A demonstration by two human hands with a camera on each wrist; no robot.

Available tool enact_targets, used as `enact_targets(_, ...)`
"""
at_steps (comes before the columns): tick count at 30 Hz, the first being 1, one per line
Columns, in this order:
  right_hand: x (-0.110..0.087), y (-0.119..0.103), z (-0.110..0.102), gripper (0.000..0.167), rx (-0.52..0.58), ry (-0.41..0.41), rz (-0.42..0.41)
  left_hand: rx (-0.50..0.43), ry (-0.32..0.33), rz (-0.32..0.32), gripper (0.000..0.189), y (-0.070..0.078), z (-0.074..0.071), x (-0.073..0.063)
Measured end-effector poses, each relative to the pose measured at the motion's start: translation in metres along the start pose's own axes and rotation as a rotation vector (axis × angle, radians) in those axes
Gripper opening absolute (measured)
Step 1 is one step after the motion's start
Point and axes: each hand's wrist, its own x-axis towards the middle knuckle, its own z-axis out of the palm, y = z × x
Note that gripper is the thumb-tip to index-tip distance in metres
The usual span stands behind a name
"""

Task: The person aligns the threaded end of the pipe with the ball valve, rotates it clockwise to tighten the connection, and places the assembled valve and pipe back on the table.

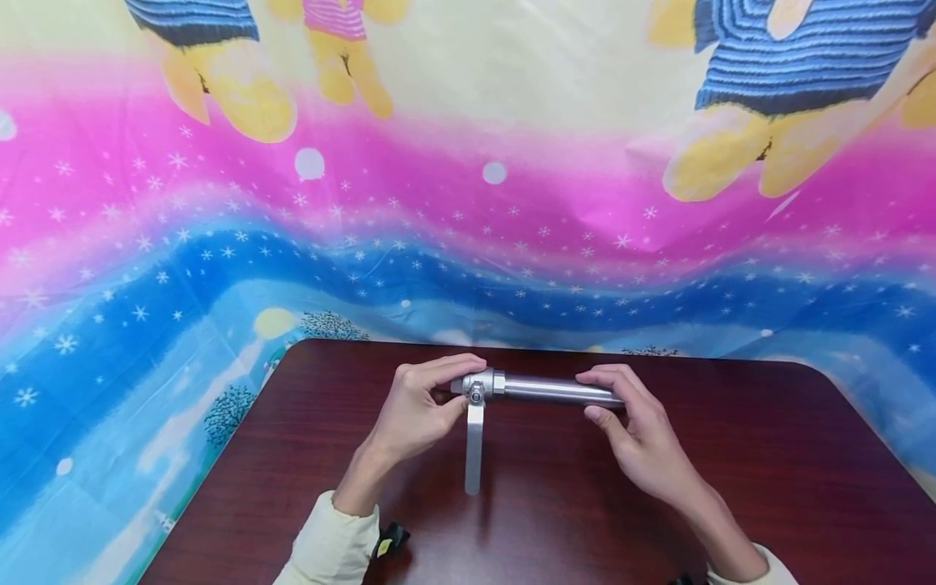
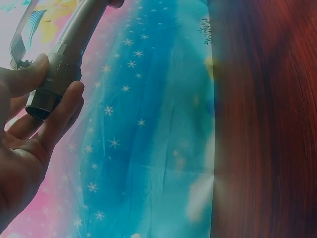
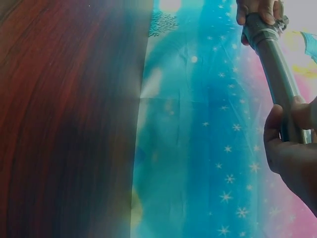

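Observation:
A steel ball valve (image 1: 478, 379) with a flat lever handle (image 1: 474, 451) is joined to a straight steel pipe (image 1: 544, 388). My left hand (image 1: 420, 410) pinches the valve body between thumb and fingers; in the left wrist view the valve's open hexagonal end (image 2: 42, 102) faces out past the fingers. The right hand (image 1: 651, 439) grips the pipe's far end, thumb on the near side and fingers over the top. Between the two hands the pipe runs nearly level above the table, and the lever points toward me. The right hand covers the pipe's right end.
A dark red-brown wooden table (image 1: 570, 520) with rounded far corners lies below. Behind it and along its sides hangs a patterned cloth (image 1: 453, 211) in pink, blue and cream. A small black item (image 1: 392, 539) sits by the left cuff.

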Motion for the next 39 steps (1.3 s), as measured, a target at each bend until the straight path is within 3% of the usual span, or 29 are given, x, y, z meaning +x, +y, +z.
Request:
enact_targets(5,0.0,0.001,0.001,0.048,-0.028,0.023,0.004,0.003,-0.004,-0.014,0.048,0.0,0.0,0.0)
enact_targets(14,0.0,0.0,-0.002,0.05,-0.019,0.018,0.036,0.027,-0.001,0.035,0.049,-0.001,0.0,0.001)
enact_targets(24,0.002,0.009,-0.007,0.052,-0.045,-0.034,0.003,0.017,0.035,-0.014,0.049,-0.003,0.003,-0.001)
enact_targets(29,0.002,0.012,-0.007,0.05,-0.048,-0.049,0.03,0.016,0.034,-0.033,0.048,-0.005,0.003,-0.001)
enact_targets(39,-0.007,0.026,-0.001,0.047,-0.085,-0.085,0.091,0.065,-0.022,-0.166,0.042,-0.014,0.01,-0.007)
